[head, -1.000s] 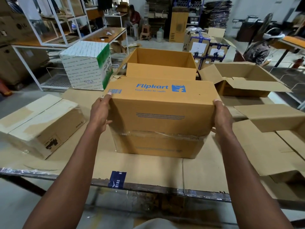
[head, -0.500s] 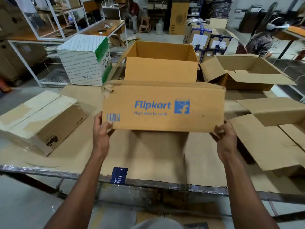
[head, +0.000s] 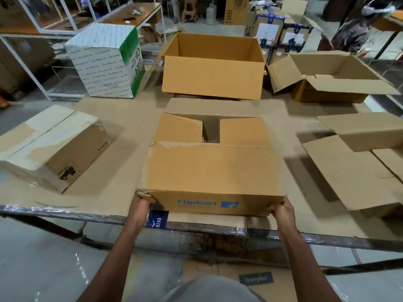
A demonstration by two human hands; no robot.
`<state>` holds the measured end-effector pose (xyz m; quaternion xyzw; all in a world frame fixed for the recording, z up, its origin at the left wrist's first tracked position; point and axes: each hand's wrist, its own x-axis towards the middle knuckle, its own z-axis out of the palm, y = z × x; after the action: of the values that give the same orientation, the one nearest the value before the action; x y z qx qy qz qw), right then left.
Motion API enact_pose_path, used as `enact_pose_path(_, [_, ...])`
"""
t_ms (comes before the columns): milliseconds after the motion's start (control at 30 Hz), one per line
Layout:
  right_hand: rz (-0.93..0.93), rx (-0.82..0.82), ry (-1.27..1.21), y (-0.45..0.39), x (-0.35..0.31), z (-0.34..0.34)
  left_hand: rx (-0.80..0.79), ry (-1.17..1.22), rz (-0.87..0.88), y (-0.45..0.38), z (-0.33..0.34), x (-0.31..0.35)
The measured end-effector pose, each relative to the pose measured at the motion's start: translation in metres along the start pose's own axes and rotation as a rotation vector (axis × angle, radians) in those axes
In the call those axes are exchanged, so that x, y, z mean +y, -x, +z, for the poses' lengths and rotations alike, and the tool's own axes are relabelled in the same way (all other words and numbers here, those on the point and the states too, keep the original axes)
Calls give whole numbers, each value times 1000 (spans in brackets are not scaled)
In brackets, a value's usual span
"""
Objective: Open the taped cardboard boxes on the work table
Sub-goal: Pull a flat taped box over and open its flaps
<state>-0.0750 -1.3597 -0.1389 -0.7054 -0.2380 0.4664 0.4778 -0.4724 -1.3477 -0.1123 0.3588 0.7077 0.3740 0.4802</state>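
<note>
- Flipkart box (head: 212, 168) sits at lower centre of the frame, on the work table (head: 113, 201).
- Your left hand (head: 141, 203) grips its near-left corner.
- Your right hand (head: 281, 211) grips its near-right corner.

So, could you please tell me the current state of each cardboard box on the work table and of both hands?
Brown Flipkart cardboard box: partly open, small flaps folded in, near flap held.
Tan taped Pico box: closed, taped.
White and green printed box: closed.
Large orange-brown box: open.
Brown box at far right: open, flaps out.
Left hand: grips the flap corner.
Right hand: grips the opposite corner.
</note>
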Motion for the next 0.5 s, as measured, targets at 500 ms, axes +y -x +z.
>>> enact_pose_path(500, [-290, -31, 45, 9, -53, 1, 132, -1, 275, -3, -11, 33])
